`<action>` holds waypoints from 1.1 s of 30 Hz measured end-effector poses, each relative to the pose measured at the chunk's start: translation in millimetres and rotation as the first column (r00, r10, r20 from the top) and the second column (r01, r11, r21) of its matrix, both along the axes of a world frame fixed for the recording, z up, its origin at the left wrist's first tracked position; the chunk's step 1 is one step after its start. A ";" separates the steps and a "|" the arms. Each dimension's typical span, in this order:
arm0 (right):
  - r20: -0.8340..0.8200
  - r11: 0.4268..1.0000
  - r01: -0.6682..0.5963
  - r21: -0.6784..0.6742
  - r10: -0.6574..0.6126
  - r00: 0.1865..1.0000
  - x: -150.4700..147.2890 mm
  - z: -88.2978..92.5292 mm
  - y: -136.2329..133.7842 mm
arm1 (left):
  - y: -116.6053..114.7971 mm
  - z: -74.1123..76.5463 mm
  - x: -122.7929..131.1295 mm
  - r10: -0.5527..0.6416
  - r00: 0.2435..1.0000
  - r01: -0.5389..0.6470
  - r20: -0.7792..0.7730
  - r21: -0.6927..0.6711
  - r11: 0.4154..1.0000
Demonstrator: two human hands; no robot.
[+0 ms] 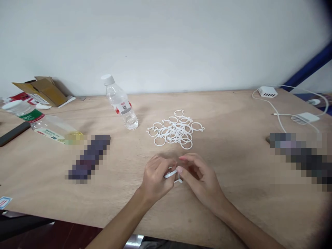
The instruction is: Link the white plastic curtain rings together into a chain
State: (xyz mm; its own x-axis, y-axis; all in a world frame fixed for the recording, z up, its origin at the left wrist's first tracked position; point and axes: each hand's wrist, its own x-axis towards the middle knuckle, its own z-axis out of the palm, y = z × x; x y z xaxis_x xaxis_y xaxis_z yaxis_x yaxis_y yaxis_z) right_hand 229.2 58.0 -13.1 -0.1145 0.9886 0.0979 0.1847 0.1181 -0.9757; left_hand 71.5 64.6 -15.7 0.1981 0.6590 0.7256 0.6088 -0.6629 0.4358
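White plastic ring (171,174) sits pinched in your left hand (155,178), the fingers closed around it and one curved edge showing past them. A small forked piece of white plastic (178,178) pokes out just below, though you cannot tell whether it belongs to that ring. Your right hand (202,176) hangs half curled just beside it, fingertips at or almost at the ring; whether it grips anything is hidden from this view.

Both hands are over the plywood table (233,207), with a tangled pile of matching rings (175,129) straight ahead and apart from them. To its left stands a capped water bottle (120,103), and further left a second bottle (44,126) lies on its side near an open cardboard box (44,91). Over on the right are a white charging hub (267,92), a white cable (275,113) and a white adapter (304,117) — two objects on either side, (88,159) and (298,159), are too pixelated to name
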 end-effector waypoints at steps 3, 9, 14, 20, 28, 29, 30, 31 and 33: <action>0.062 0.996 -0.064 -0.054 0.067 0.996 2.6 3.5 2.6 | 0.0 2.2 0.3 0.018 0.999 -0.019 0.030 0.027 0.999; 0.098 0.993 -0.114 -0.035 0.117 0.988 2.9 9.7 3.2 | -0.4 4.3 0.9 0.004 0.999 -0.003 -0.032 0.020 1.000; 0.108 0.999 -0.048 0.019 0.046 0.993 -1.3 10.3 1.3 | -1.8 4.2 -0.6 -0.035 0.996 0.033 -0.079 -0.019 0.999; 0.010 0.999 0.048 -0.013 -0.048 0.999 0.4 11.3 3.4 | -4.9 9.8 -1.7 -0.077 0.995 0.063 -0.059 -0.201 0.978; -0.117 0.997 0.073 -0.005 -0.073 0.990 4.7 14.9 5.0 | -2.1 6.4 -5.1 -0.131 0.986 0.166 0.103 -0.508 0.845; -0.118 0.997 0.076 0.003 -0.075 0.990 4.5 15.2 4.8 | -1.8 7.5 -4.6 -0.149 0.983 0.185 0.110 -0.521 0.833; -0.114 0.996 0.085 0.011 -0.083 0.990 4.3 15.4 4.6 | -1.5 9.1 -3.9 -0.170 0.979 0.204 0.112 -0.529 0.824; -0.108 0.995 0.095 0.016 -0.093 0.990 4.1 15.7 4.4 | -1.3 10.9 -3.0 -0.192 0.975 0.220 0.109 -0.537 0.815; -0.101 0.995 0.102 0.012 -0.100 0.990 4.0 16.2 4.4 | -1.1 13.9 -1.0 -0.220 0.971 0.237 0.100 -0.552 0.799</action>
